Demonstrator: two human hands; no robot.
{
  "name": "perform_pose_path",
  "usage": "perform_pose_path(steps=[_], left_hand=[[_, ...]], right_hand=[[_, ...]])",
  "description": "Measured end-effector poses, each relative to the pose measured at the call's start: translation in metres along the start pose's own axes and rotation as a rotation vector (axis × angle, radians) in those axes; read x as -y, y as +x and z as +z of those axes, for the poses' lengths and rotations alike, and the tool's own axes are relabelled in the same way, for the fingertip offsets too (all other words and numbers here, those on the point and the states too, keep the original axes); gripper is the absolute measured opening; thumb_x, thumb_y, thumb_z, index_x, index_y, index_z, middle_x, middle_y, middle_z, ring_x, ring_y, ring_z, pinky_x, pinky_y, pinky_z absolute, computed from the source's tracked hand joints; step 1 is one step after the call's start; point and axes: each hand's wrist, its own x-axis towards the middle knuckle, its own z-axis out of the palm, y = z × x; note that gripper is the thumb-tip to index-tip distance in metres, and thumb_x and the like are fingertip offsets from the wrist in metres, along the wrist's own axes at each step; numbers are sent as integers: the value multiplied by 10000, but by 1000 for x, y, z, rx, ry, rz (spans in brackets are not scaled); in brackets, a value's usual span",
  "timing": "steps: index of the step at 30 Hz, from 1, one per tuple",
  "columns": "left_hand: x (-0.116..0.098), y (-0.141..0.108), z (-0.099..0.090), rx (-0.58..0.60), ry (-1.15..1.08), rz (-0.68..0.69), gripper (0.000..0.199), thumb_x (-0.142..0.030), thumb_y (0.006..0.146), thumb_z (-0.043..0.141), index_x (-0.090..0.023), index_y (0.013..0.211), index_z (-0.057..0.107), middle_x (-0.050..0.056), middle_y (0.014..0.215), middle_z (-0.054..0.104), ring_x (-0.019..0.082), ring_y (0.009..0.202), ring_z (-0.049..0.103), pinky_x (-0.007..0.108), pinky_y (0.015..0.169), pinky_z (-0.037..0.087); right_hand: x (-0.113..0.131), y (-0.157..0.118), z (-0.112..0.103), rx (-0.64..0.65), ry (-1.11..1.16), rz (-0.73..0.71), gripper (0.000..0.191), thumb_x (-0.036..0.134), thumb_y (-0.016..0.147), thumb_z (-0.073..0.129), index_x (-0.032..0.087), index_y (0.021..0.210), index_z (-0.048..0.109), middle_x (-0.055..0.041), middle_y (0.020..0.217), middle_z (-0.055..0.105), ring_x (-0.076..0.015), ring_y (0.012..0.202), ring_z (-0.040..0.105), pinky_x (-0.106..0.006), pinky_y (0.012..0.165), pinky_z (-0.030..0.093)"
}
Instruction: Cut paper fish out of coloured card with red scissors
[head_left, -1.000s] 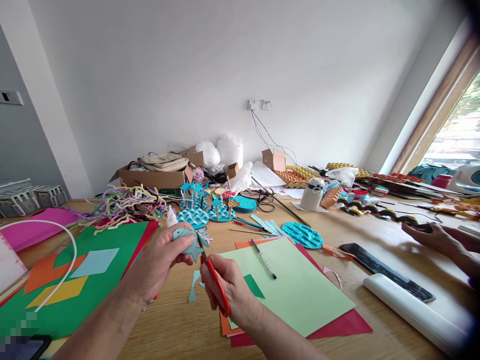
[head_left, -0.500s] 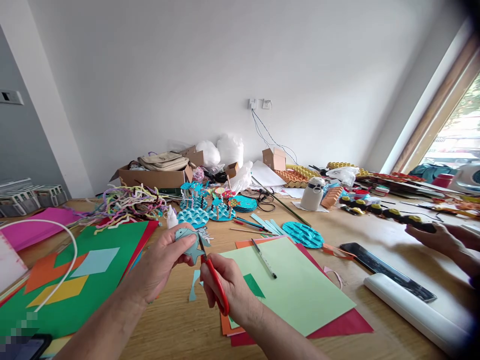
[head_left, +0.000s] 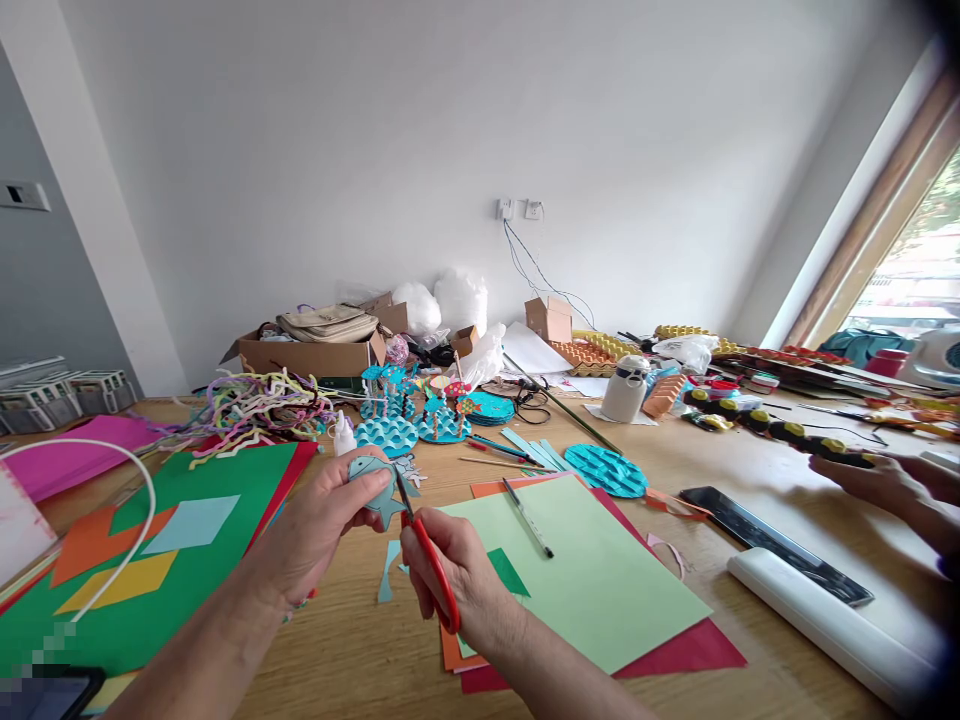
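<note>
Pinching a blue-grey paper fish [head_left: 371, 484] between the thumb and fingers of my left hand [head_left: 330, 510], I have it raised over the tabletop [head_left: 352, 640], a little left of the middle of the frame. My right hand [head_left: 454, 560] is closed round the red handles of the scissors [head_left: 435, 575], and their blades point up to the right edge of the fish, by its tail; how far apart the blades stand I cannot tell. Below the fish lies a thin light blue scrap [head_left: 386, 572]. Right of my hands, in the lower middle of the frame, a pale green sheet [head_left: 600, 580] rests on orange and dark red paper, with a pen [head_left: 529, 518] and a small green piece [head_left: 508, 572] on top. At the lower left, a big green sheet [head_left: 225, 500] carries orange, light blue and yellow pieces, and a white cable [head_left: 147, 500] curves over it. Just beyond my left hand stands a white glue bottle [head_left: 343, 436]; a tangle of fuzzy stems [head_left: 255, 405] lies farther left. Toward the right edge, another person's hand [head_left: 874, 482] holds the end of a black and yellow bumpy strip [head_left: 791, 434], above a phone [head_left: 776, 543] and a long white case [head_left: 825, 625].
</note>
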Motion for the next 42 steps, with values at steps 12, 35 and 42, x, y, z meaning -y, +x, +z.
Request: perform_pose_path(steps=[12, 35, 42], left_hand=[[0, 1, -1, 21, 8, 7, 165, -334, 804, 545, -195, 716, 546, -28, 636, 504, 117, 605, 440, 235, 568, 428], [-1, 1, 0, -3, -1, 13, 200, -355, 755, 582, -193, 645, 543, -36, 608, 492, 110, 600, 428, 193, 523, 417], [-2, 1, -2, -12, 23, -1, 210, -366, 735, 590, -192, 635, 526, -34, 598, 468, 117, 599, 418, 212, 531, 430]], right_hand=[[-4, 1, -1, 6, 3, -15, 244, 294, 823, 467, 180, 613, 419, 90, 371, 366, -43, 300, 342, -138, 308, 256], [6, -2, 3, -11, 12, 14, 279, 344, 790, 487, 182, 578, 409, 92, 364, 340, -38, 296, 332, -137, 306, 251], [2, -1, 2, -3, 7, 16, 254, 305, 794, 472, 184, 583, 400, 91, 360, 346, -40, 295, 336, -135, 306, 240]])
